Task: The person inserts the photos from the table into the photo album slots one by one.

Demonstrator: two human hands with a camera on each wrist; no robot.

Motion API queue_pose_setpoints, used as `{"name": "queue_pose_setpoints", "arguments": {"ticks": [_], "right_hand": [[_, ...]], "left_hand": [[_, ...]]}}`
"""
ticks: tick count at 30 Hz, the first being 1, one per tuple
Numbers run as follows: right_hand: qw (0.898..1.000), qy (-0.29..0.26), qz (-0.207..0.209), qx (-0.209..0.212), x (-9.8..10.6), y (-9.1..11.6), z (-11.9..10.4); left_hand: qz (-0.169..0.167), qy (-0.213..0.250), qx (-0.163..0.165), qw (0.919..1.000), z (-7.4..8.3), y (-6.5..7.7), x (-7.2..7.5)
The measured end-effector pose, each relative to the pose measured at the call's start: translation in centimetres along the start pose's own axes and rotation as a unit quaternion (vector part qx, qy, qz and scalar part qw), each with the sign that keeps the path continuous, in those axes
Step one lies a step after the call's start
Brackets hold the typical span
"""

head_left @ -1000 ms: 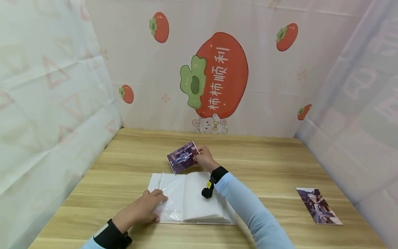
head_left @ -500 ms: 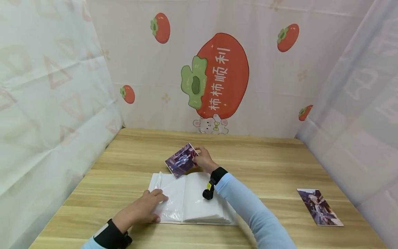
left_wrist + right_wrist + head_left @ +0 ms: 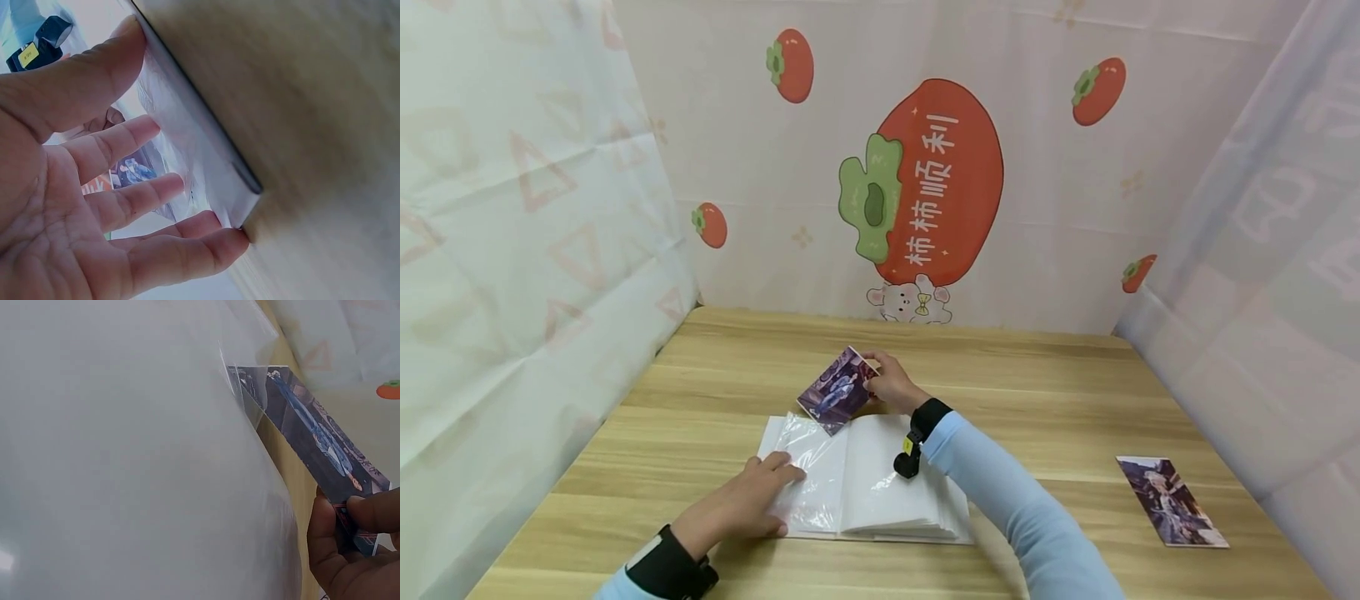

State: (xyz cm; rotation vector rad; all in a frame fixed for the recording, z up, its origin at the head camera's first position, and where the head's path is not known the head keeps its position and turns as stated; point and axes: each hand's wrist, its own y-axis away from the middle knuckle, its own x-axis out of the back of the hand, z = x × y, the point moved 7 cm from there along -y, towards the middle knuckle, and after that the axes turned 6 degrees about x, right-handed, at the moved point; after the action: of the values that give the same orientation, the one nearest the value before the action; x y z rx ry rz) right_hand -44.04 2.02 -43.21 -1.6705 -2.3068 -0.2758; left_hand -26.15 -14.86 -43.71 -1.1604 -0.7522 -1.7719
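A photo album (image 3: 891, 475) with white pages and clear plastic sleeves lies spread on the table. My left hand (image 3: 748, 497) rests on the left page's outer edge, fingers spread and only slightly bent; the left wrist view shows its fingertips along the album's edge (image 3: 215, 156). Between thumb and fingers, my right hand (image 3: 892, 383) pinches a photo (image 3: 837, 390) of a figure in blue, tilted over the left page's top edge. In the right wrist view, the photo's (image 3: 312, 434) far corner sits behind the loose clear sleeve (image 3: 250, 337).
A second photo (image 3: 1171, 502) lies on the wooden table (image 3: 1022, 383) at the right. White cloth walls enclose the back and both sides; the back one (image 3: 1037, 250) carries printed persimmons.
My right hand has turned the photo steeper and brought its lower corner down and toward me, over the left page. The sleeve's top has shifted slightly; my left hand stays in place.
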Motion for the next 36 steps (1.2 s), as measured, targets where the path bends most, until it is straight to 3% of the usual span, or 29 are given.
{"name": "queue_pose_setpoints", "arguments": {"ticks": [6, 13, 25, 36], "right_hand": [[0.999, 0.004, -0.035, 0.024, -0.1, -0.2, -0.4], [0.999, 0.008, -0.023, 0.028, 0.4, -1.1, -0.5], [0.993, 0.028, -0.101, 0.050, -1.9, -1.0, -1.1], [0.988, 0.073, -0.115, 0.068, -1.9, -1.0, -1.0]], "left_hand": [[-0.004, 0.010, 0.018, 0.9998, 0.0, 0.0, 0.0], [0.004, 0.005, 0.022, 0.9997, 0.1, 0.0, 0.1], [0.004, 0.014, 0.032, 0.9994, -0.2, 0.0, 0.0], [-0.005, 0.006, 0.023, 0.9997, 0.0, -0.1, 0.1]]}}
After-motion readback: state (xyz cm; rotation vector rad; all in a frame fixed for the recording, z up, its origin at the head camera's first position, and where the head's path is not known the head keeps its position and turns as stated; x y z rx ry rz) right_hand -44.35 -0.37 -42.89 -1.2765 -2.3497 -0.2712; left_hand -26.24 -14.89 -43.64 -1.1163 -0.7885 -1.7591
